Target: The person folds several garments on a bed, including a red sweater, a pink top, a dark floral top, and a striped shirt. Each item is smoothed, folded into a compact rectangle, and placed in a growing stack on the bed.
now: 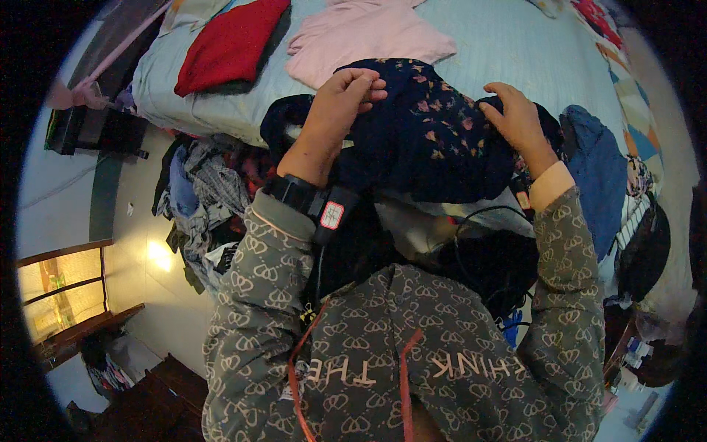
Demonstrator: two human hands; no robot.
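Observation:
A dark navy garment with a print of small flowers (425, 132) lies bunched at the near edge of the bed, in front of me. Above its left part is my left hand (353, 91), its fingers curled; whether it pinches cloth cannot be made out. My right hand (511, 113) is over the garment's right part, thumb and fingers apart, with nothing visibly gripped. Just beyond the navy cloth a pink garment (364, 41) is spread on the bed, partly covered by it. A black device is strapped on my left wrist.
A folded red garment (229, 50) lies on the light blue bedsheet (513, 44) at the upper left. Piled clothes (212, 177) stand below the bed's left edge. At the right hangs a blue garment (594, 171), near a black cap-like item (643, 254). A black cable (458, 243) loops near my lap.

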